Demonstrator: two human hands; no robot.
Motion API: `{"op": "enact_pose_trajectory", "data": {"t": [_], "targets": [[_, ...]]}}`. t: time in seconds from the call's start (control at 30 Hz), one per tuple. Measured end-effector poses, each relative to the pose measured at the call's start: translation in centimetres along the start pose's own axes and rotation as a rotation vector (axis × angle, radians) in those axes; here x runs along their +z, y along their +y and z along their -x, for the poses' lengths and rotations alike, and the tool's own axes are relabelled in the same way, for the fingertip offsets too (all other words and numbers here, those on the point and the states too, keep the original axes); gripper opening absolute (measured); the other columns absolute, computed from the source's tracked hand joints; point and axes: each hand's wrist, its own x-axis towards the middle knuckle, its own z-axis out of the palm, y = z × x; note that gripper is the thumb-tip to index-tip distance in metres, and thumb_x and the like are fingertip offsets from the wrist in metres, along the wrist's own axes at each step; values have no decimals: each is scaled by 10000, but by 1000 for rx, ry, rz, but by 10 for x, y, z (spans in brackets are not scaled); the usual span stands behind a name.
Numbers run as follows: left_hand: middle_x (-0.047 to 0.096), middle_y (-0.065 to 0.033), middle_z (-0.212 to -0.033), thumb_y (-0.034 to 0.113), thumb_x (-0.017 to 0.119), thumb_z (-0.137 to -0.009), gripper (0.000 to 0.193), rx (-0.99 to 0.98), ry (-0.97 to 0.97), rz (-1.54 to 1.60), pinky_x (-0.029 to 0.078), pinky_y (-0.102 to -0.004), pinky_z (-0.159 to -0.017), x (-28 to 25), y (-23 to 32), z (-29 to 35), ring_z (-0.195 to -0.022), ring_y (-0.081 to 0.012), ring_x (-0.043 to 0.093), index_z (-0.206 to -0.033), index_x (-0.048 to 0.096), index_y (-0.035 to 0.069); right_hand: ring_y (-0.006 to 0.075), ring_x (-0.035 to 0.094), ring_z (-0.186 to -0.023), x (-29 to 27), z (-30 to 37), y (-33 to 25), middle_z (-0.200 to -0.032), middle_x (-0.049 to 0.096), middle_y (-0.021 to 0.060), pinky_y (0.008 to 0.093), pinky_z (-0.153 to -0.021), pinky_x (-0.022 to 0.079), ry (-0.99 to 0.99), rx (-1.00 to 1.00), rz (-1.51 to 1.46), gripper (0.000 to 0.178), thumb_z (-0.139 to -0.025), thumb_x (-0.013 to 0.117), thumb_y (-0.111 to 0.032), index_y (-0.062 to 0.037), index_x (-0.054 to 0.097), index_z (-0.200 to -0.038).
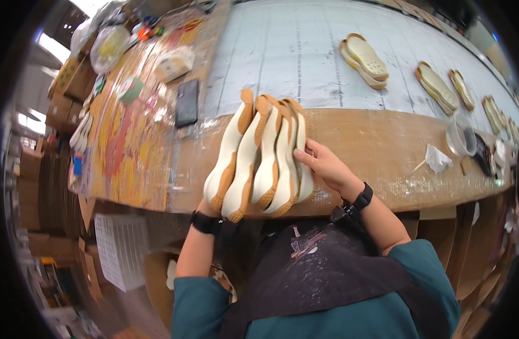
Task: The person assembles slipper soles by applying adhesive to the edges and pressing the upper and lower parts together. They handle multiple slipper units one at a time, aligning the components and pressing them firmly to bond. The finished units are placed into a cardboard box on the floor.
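Observation:
A row of several white shoe soles (pixel 237 166) with tan rubber edges stands on edge in front of me, packed side by side. My right hand (pixel 326 165) grips the right end of this row, its thumb lying on the outer sole. At the near left end my left hand (pixel 208 208) supports the row from underneath; its fingers are hidden behind the soles. The soles overhang the front edge of the cardboard-covered table (pixel 361 135).
Pairs of similar soles (pixel 368 59) lie on the pale sheet (pixel 271 51) and farther right. A black phone (pixel 186 103) and a tissue pack (pixel 174 63) lie to the left. A clear plastic cup (pixel 460 135) and a white rag (pixel 438 159) sit at right. Below left stands a white crate (pixel 121 248).

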Motion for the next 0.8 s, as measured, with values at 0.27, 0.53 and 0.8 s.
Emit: {"op": "enact_pose_trajectory", "data": {"t": [0.27,0.53,0.8], "targets": [[549,-102,-1103,324,410,-910,428,-465,232,888,465,-276,-809,50,52,-2,-981,-151,540,-1195,438,6,168,528,-1019,-2,-4,7,-1157,509,104,295,-857,449,-98,133,-153,381,-893,453,-117,5,361,-1242],[574,-130,-1066,569,295,-859,638,368,462,1367,416,-386,-865,-4,82,103,-975,-258,546,-1153,491,38,158,539,-1000,171,-34,-88,-1146,517,110,274,-831,452,-520,41,64,418,-872,486,-125,19,359,-1242],[577,-115,-1047,386,378,-897,444,403,550,1719,370,-357,-858,-60,-28,97,-988,-230,513,-1076,525,8,170,487,-1067,256,-60,-20,-1205,479,106,277,-873,387,-1157,-146,361,479,-855,552,-185,-2,381,-1263]]}}
